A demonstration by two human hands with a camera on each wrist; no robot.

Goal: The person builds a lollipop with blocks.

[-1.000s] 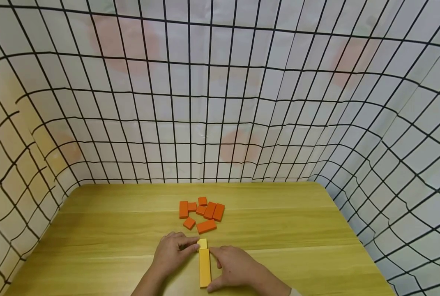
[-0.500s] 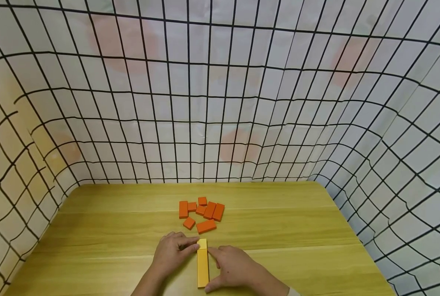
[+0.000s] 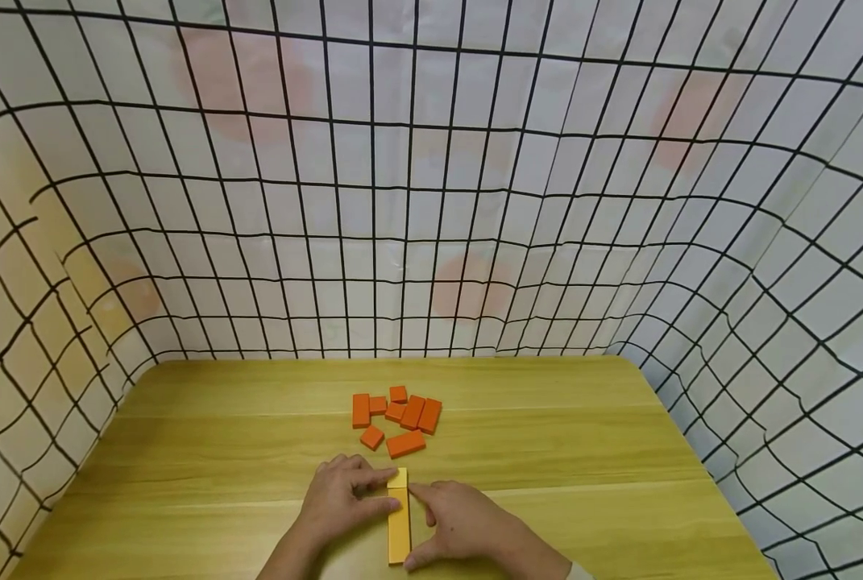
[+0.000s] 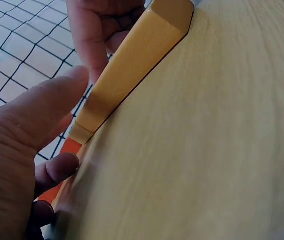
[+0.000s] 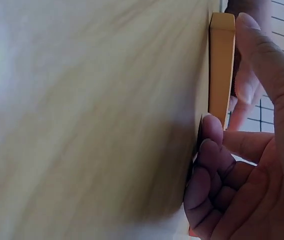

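Observation:
A long yellow block lies on the table, pointing away from me, with a small yellow block in line at its far end. My left hand is on their left side, index fingertip at the small block and thumb straight out over the long block's left edge. On the other side my right hand holds the long block lengthwise, thumb at the near end and index finger by the far end; its other fingers curl under. The right wrist view shows the long block beside that thumb.
Beyond the hands lie several orange blocks, among them a long one nearest the hands and a small square one to its left. The wooden table is bordered by black netting before a pale wall.
The long yellow block has shifted slightly left, into line with the small one. My left thumb has come off the small block and moved nearer me, over the long one.

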